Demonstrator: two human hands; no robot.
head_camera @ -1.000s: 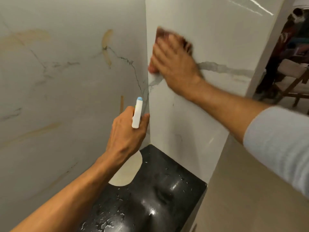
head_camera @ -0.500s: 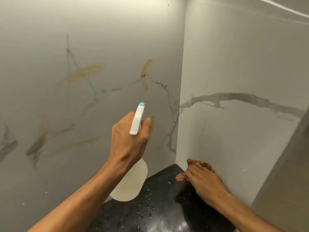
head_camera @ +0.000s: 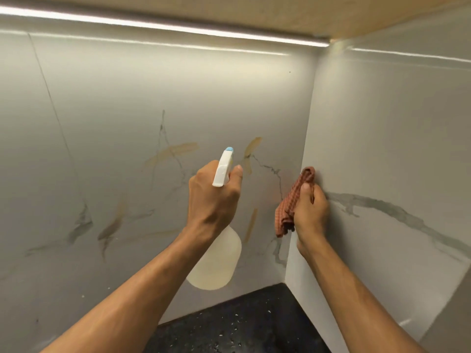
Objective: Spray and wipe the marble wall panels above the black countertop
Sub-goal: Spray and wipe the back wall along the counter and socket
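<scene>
Two pale marble wall panels meet in a corner: the far panel [head_camera: 114, 123], streaked with grey veins and tan smears, and the right panel [head_camera: 395, 149], crossed by one thick grey vein. A lit light strip [head_camera: 165, 26] runs along the top of the far panel under a wood-toned cabinet underside [head_camera: 331, 14]. The speckled black countertop [head_camera: 242, 324] fills the near bottom of the corner.

The left hand [head_camera: 214, 202] grips the neck of a spray bottle [head_camera: 218, 266], fingers wrapped round it. It holds the bottle in the air in front of the far panel. The bottle's long axis is roughly upright, its plain, whitish translucent body hanging below the hand. Its blue-tipped nozzle [head_camera: 229, 149] points away, toward the far panel.

The right hand [head_camera: 311, 212] clutches a bunched reddish checked cloth [head_camera: 293, 200], held at the corner seam against the right panel's edge.
</scene>
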